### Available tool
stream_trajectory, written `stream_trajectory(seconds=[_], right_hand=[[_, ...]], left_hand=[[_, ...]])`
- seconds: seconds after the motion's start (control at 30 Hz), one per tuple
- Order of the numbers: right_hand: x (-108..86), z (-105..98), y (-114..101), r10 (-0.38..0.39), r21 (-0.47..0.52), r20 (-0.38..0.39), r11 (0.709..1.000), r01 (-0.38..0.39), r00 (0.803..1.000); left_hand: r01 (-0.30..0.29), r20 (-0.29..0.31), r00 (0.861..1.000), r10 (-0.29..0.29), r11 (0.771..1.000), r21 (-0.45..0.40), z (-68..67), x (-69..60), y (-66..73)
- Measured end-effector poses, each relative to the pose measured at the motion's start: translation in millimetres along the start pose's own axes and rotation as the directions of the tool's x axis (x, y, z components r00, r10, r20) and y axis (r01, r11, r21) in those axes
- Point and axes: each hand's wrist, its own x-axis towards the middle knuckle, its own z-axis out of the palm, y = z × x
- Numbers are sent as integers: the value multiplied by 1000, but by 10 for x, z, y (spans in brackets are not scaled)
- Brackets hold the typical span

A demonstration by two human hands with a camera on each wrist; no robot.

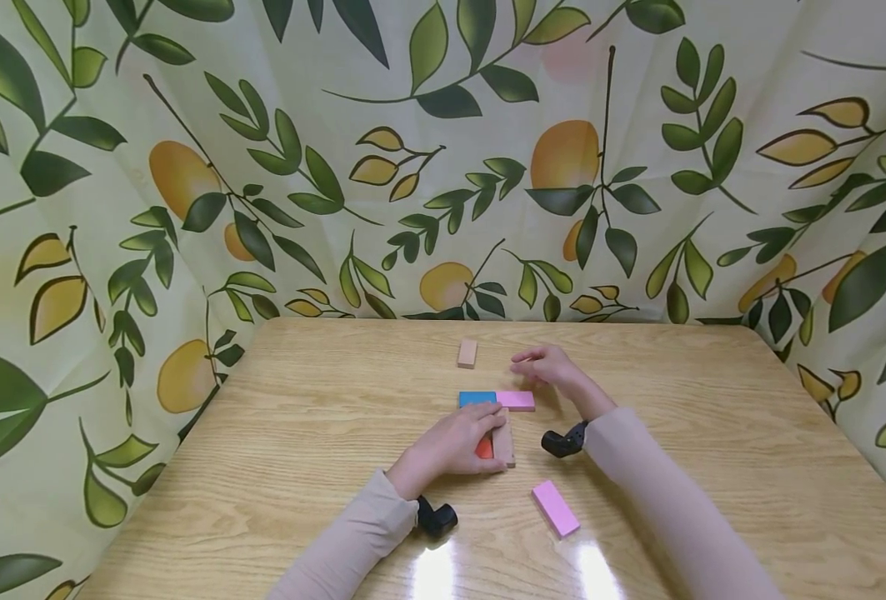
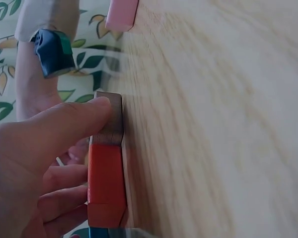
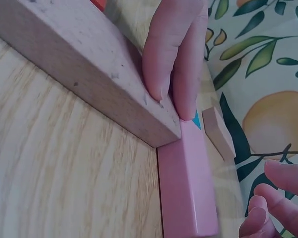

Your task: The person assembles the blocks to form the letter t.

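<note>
My left hand [image 1: 450,440] reaches over a cluster of flat blocks and holds a long plain wooden block [image 1: 503,442], thumb at its near end and fingertips at its far end. Against that block's left side lies a red-orange block [image 2: 107,183], partly covered by the hand. Across the far end runs a row made of a blue block [image 1: 476,398] and a pink block [image 3: 186,183], which meet end to end. My right hand [image 1: 553,367] hovers beyond the pink block, its fingers loosely bent and nothing between them.
A small plain wooden block [image 1: 468,353] lies alone near the table's back edge, left of the right hand. Closer to me, a separate pink block [image 1: 556,509] rests at an angle between the forearms. A leaf-and-fruit patterned cloth [image 1: 443,208] hangs behind the wooden table [image 1: 322,375].
</note>
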Motion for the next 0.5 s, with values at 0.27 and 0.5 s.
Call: stream_trajectory(seconds=[0.27, 0.5], right_hand=[[71, 56, -39, 9, 25, 4, 1000, -9, 1000], [145, 125, -82, -2, 18, 2, 1000, 2, 1000]], left_hand=[[-5, -5, 1000, 5, 1000, 9, 11, 12, -1], [-2, -4, 1000, 2, 1000, 8, 6, 20, -1]])
